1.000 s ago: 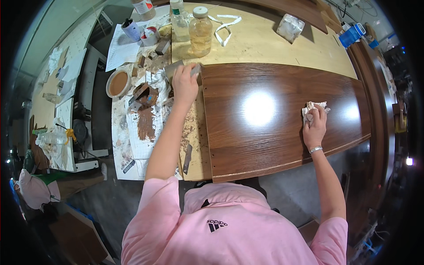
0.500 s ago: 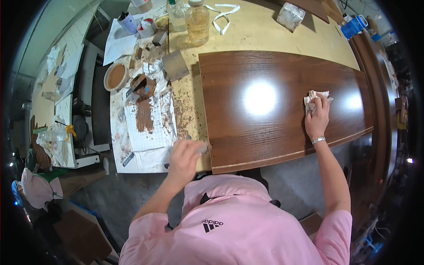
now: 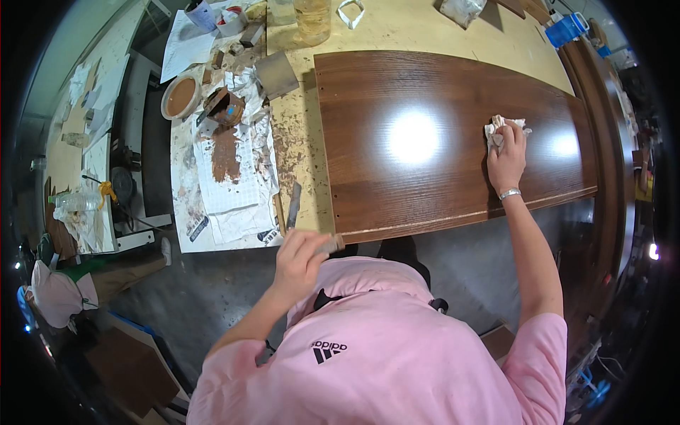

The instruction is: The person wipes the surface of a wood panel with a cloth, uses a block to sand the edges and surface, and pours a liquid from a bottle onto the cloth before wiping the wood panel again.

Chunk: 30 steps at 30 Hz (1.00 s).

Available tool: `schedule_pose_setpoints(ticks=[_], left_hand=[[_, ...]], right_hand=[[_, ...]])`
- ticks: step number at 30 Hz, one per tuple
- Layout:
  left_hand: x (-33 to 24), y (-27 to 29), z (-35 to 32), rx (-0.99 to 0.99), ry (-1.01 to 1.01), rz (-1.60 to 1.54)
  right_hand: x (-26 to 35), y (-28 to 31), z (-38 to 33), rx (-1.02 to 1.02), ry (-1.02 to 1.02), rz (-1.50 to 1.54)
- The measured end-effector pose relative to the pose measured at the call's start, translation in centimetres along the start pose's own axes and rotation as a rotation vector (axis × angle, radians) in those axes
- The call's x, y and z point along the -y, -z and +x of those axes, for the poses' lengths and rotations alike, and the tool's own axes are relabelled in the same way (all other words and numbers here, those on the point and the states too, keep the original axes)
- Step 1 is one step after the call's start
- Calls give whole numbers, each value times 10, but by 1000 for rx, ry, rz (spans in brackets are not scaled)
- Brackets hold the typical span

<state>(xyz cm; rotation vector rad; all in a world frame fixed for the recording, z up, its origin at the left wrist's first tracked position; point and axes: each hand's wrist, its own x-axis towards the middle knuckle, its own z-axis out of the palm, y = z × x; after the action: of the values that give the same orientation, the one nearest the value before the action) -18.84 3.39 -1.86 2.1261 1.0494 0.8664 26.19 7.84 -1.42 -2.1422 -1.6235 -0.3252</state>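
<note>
A long dark-brown wood-grain panel (image 3: 382,191) lies on the table, with a pale line along its near edge. Near the panel's right end, my right hand (image 3: 506,166) presses a crumpled whitish cloth (image 3: 494,130) onto its surface. My left hand (image 3: 296,265) is closed on a small grey-brown block (image 3: 330,245) at the panel's near left corner; I cannot tell whether the block touches the edge. Just beyond that hand lies a flat grey strip (image 3: 294,202).
To the left are a tub of brown paste (image 3: 181,97), a brown-smeared container (image 3: 228,110), stained paper (image 3: 237,184) and a grey square plate (image 3: 277,75). A jar of yellowish liquid (image 3: 312,21) stands behind. Another person (image 3: 60,294) is at the far left.
The whole view has shifted, so the table sits higher in the picture. My left hand with the block has moved nearer to me and slightly right, uncovering the grey strip. My right hand stays on the cloth.
</note>
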Motion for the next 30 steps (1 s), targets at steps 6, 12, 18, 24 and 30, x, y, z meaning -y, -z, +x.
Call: schedule_pose_setpoints(ticks=[6, 12, 18, 24, 30], left_hand=[[-10, 3, 21, -144, 90, 46], [-42, -5, -46, -39, 115, 23], [-72, -15, -1, -294, 558, -915], [-99, -65, 80, -182, 511, -1468], [-126, -100, 95, -63, 601, -1689]], right_hand=[[2, -2, 5, 25, -22, -14], [-5, -5, 0, 46, -16, -17], [21, 0, -13, 33, -39, 261], [98, 62, -34, 298, 53, 1054], [97, 92, -51, 759, -259, 1724]])
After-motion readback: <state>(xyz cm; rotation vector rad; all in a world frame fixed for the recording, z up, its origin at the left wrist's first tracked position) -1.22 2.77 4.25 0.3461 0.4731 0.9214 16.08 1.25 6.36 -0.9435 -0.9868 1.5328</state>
